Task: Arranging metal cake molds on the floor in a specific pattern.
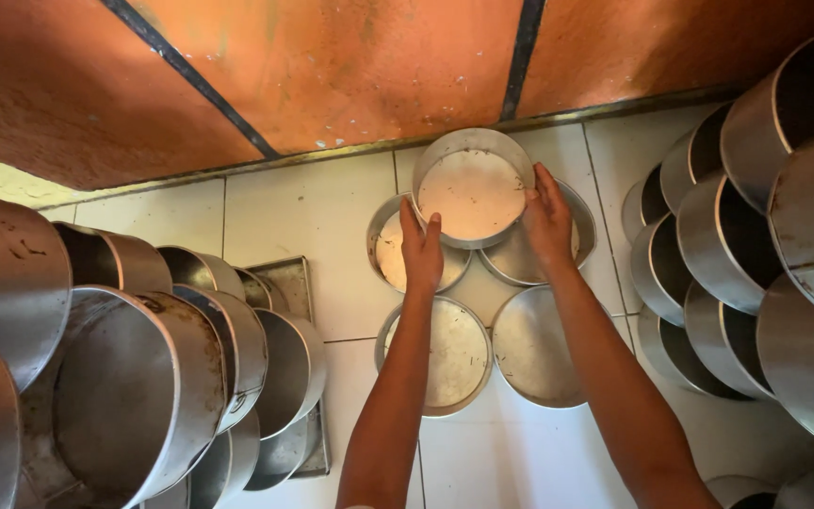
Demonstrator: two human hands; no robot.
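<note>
Held by both hands, round metal pan (472, 191) shows pale lining.

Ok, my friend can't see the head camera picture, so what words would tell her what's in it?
Two bare hands, left hand and right hand, hold a round shiny metal cake tin by its rim above four more round metal tins lying on a white tiled floor. Stacks of metal pots lean at both sides, below an orange wall.
</note>
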